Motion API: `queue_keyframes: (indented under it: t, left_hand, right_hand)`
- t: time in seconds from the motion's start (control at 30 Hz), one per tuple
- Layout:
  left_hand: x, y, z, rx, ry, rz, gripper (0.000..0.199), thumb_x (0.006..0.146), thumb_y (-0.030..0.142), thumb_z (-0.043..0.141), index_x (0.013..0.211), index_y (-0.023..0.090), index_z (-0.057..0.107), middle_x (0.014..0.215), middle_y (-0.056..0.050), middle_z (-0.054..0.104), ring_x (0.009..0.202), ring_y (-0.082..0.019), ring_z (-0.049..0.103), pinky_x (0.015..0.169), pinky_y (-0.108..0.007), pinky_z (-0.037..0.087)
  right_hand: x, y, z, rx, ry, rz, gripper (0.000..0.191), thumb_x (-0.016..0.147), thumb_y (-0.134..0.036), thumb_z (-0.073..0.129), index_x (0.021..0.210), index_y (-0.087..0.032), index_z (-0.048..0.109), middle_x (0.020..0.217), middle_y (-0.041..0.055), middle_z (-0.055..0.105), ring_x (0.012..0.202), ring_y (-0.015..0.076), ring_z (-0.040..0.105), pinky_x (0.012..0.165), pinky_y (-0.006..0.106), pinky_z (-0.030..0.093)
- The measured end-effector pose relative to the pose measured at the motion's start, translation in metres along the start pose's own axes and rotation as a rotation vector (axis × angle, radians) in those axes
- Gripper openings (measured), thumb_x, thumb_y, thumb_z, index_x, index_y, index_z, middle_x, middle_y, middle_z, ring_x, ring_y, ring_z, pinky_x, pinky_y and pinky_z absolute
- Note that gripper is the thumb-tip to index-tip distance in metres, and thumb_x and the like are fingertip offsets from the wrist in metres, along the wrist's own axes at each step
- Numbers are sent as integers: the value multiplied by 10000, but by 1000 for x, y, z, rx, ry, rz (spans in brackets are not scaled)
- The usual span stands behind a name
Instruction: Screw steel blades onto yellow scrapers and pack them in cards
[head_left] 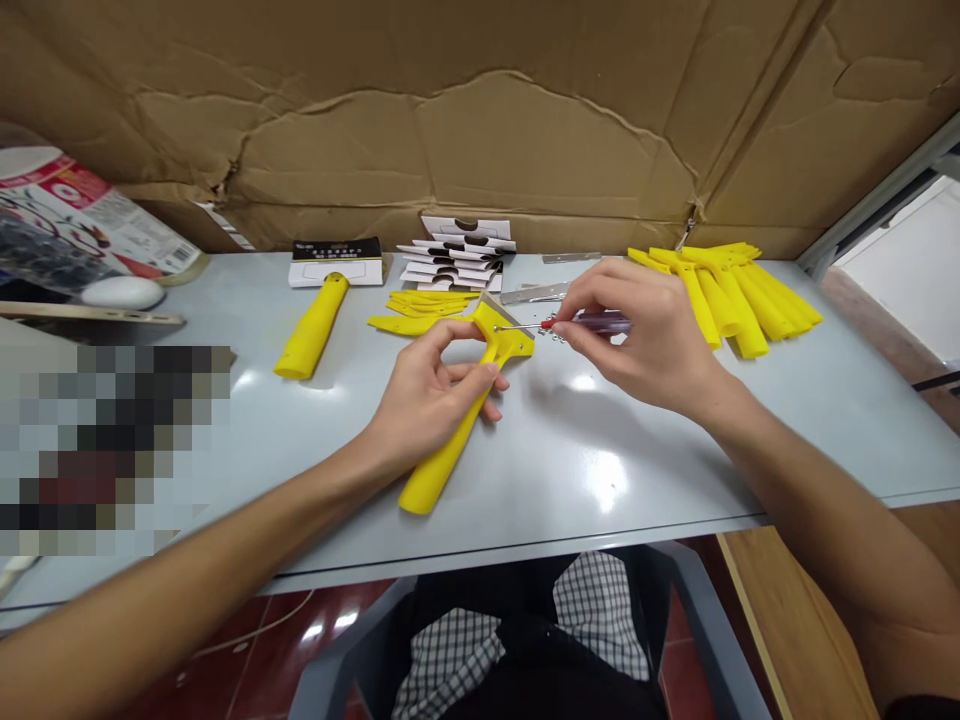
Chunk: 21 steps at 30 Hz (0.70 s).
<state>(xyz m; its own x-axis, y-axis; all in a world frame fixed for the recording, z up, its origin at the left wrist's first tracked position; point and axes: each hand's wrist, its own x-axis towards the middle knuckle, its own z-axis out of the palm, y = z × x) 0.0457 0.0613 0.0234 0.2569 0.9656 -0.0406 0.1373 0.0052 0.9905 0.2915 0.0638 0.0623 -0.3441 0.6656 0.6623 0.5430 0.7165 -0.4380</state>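
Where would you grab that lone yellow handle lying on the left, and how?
Probably around the middle of the yellow handle, from above, fingers across its length: it lies on its side, long and rounded, narrow end by the black-and-white packet.

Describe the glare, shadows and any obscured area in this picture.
Head view: white glare on the glossy pale-grey tabletop and red tiled floor; head view: soft shadow on the tabletop below the right hand; head view: coarse square pixels hide an area at left; head view: yellow plastic handle looks fairly sharp.
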Motion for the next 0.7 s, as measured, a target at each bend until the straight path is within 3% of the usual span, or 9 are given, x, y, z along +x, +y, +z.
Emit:
queue_keyframes:
  t: [0.17,0.33,0.47,0.7]
  left_hand:
    - [0,1,-1,-17,-10,-28,408,902,321,790,1227,213,569,828,-24,789,563,-199,739,607,-367,622]
    - [1,2,-1,-68,-10,-51,408,893,329,811,1206,189,589,886,-47,794,563,-188,728,599,-366,630]
    - [-1,3,1,-117,-32,-73,418,868,336,842,1182,162,628,1073,-110,799,646,-193,757,601,-364,647]
    - [1,2,-1,-162,-79,-70,408,868,291,830,1189,151,621,1098,-110,794,652,-192,764,582,-352,644]
  right_hand:
    - [-1,-2,-3,24,-59,13,151,889,-124,646,963,-215,742,1092,76,674,842,191,650,646,321,565]
    - [1,1,-3,42,-24,-33,112,920,-137,661,972,-225,706,975,41,701,853,191,662,696,322,584]
    - [-1,3,2,61,19,-30,82,976,-165,646,970,-225,703,999,44,679,833,177,661,666,315,595]
    - [-2,4,3,-10,-14,-205,240,928,-63,573,1062,-234,675,1066,64,630,941,214,636,673,337,584]
